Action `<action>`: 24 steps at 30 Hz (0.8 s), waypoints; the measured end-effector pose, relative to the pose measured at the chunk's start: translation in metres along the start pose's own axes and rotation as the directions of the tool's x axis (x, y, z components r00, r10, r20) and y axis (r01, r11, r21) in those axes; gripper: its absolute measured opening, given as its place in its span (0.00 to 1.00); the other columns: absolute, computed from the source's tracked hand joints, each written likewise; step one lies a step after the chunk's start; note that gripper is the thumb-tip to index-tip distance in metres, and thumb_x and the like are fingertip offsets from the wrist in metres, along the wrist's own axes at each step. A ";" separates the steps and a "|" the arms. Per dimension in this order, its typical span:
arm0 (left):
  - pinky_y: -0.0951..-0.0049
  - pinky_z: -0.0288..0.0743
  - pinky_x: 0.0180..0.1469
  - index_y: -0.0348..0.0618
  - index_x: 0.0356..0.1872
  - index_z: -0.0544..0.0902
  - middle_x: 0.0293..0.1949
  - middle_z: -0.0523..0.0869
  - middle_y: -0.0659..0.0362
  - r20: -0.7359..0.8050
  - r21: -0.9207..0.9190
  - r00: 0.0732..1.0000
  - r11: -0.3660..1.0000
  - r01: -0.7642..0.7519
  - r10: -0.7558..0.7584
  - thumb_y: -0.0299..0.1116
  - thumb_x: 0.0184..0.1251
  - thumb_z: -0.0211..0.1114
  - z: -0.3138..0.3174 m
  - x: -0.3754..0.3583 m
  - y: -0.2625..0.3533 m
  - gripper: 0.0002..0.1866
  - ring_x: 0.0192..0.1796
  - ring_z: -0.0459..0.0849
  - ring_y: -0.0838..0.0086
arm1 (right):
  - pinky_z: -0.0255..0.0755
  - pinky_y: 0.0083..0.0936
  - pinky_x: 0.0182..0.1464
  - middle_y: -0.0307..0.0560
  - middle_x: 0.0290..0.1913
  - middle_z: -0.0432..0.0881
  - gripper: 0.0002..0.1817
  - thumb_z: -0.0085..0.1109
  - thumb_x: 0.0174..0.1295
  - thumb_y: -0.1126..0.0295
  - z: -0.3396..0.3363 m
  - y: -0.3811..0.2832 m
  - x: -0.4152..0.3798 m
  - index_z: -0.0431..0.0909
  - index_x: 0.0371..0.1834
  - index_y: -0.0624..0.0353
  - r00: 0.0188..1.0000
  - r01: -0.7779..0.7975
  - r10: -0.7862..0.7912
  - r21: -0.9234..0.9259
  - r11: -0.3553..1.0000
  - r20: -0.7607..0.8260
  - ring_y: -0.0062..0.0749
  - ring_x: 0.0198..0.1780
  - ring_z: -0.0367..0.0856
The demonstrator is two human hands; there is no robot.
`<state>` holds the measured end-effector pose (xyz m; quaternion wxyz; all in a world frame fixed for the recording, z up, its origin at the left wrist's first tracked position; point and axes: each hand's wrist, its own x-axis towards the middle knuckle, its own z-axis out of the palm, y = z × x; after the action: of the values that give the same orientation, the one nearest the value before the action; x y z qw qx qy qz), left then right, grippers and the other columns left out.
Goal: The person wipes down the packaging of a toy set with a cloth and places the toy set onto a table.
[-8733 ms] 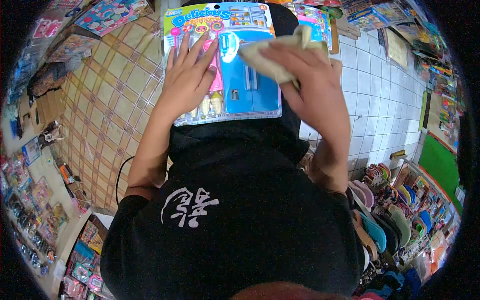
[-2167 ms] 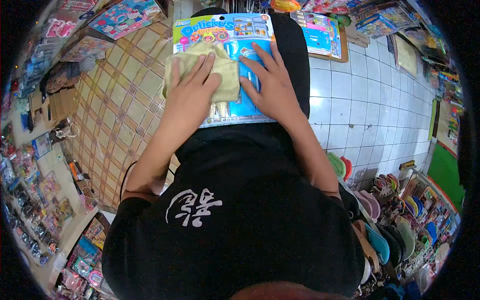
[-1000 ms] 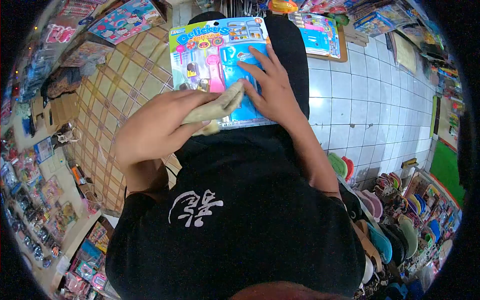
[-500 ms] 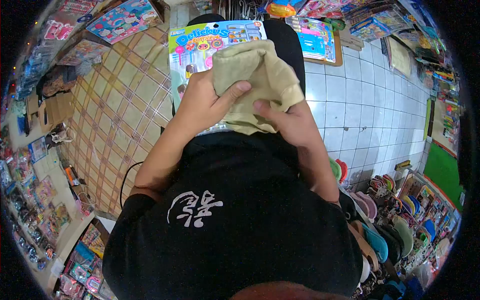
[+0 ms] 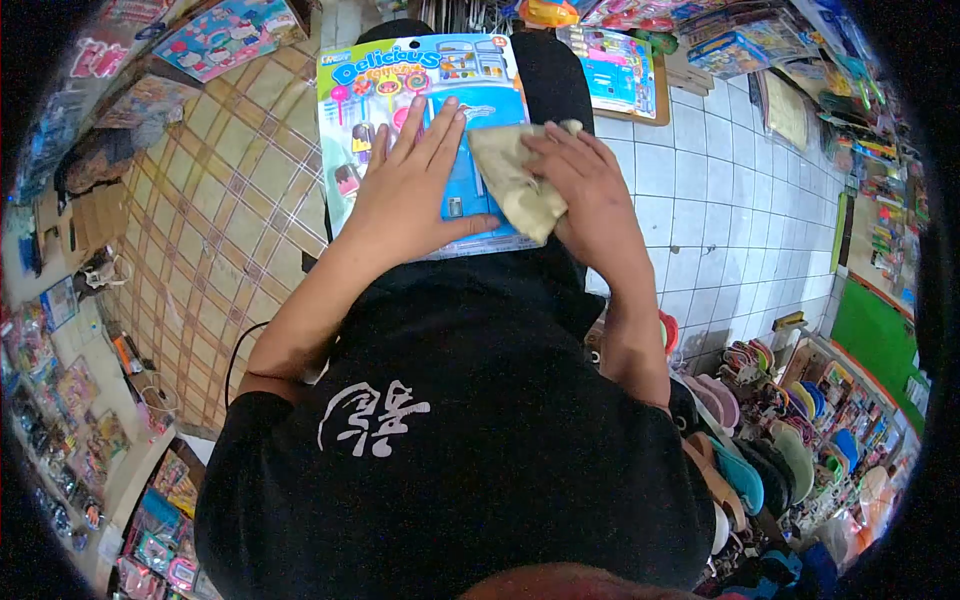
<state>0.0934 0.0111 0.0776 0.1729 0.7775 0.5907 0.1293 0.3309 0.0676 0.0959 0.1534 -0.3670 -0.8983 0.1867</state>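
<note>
A toy package (image 5: 347, 110) with a bright printed card and a blue part lies across the lap. My left hand (image 5: 408, 195) rests flat on it, fingers spread and pointing away from me. Over the package's right side, a crumpled beige cloth (image 5: 510, 180) is bunched under my right hand (image 5: 590, 190), whose bent fingers press on it. The cloth covers part of the blue piece.
Another packaged toy (image 5: 610, 75) lies on a brown board beyond my right knee. Footwear (image 5: 740, 470) hangs in rows at the lower right. Packed goods line the left side (image 5: 70, 380), and a green panel (image 5: 880, 340) stands at the right.
The cloth, earlier held up by both hands, has come down onto the package's right side. My left hand has let go of it and opened flat on the package.
</note>
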 end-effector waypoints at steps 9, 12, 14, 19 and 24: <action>0.35 0.50 0.76 0.35 0.77 0.60 0.81 0.55 0.48 0.030 0.039 0.999 0.999 -0.017 0.016 0.64 0.54 0.73 0.003 -0.001 -0.005 0.58 0.83 0.49 0.47 | 0.49 0.58 0.79 0.50 0.77 0.65 0.39 0.77 0.41 0.70 -0.007 -0.027 -0.025 0.74 0.62 0.49 0.981 -0.052 0.033 0.092 0.994 0.192 0.48 0.79 0.62; 0.36 0.49 0.77 0.35 0.78 0.59 0.81 0.55 0.48 0.020 0.025 1.000 1.000 -0.012 0.011 0.63 0.54 0.73 0.003 -0.001 -0.005 0.58 0.83 0.49 0.47 | 0.48 0.58 0.78 0.48 0.77 0.65 0.43 0.77 0.43 0.68 -0.005 -0.026 -0.020 0.72 0.69 0.45 0.983 -0.080 0.062 0.097 0.992 0.173 0.47 0.78 0.63; 0.37 0.48 0.77 0.35 0.78 0.59 0.81 0.55 0.48 0.021 0.024 1.000 1.000 -0.012 0.012 0.64 0.54 0.73 0.003 -0.001 -0.004 0.58 0.83 0.48 0.47 | 0.47 0.60 0.78 0.45 0.77 0.66 0.45 0.77 0.45 0.68 -0.005 -0.025 -0.018 0.70 0.72 0.40 0.983 -0.073 0.061 0.060 0.996 0.171 0.46 0.77 0.64; 0.37 0.46 0.78 0.34 0.78 0.57 0.81 0.54 0.47 0.022 0.015 1.000 1.000 -0.007 0.007 0.69 0.56 0.69 0.005 -0.001 -0.004 0.60 0.83 0.47 0.46 | 0.48 0.68 0.73 0.32 0.77 0.68 0.44 0.74 0.47 0.69 0.000 -0.008 -0.008 0.71 0.73 0.31 0.982 -0.075 0.102 -0.165 0.984 0.159 0.40 0.77 0.65; 0.37 0.44 0.78 0.34 0.79 0.56 0.82 0.53 0.46 0.022 0.018 1.000 1.000 -0.006 0.006 0.70 0.55 0.68 0.007 -0.002 -0.004 0.61 0.83 0.46 0.46 | 0.56 0.66 0.66 0.25 0.75 0.71 0.36 0.67 0.54 0.73 0.020 0.010 0.022 0.75 0.69 0.33 0.997 -0.052 0.061 -0.160 0.986 0.051 0.39 0.76 0.66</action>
<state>0.0920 0.0096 0.0696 0.1720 0.7821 0.5877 0.1159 0.3137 0.0858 0.0766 0.0931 -0.3978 -0.9036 0.1291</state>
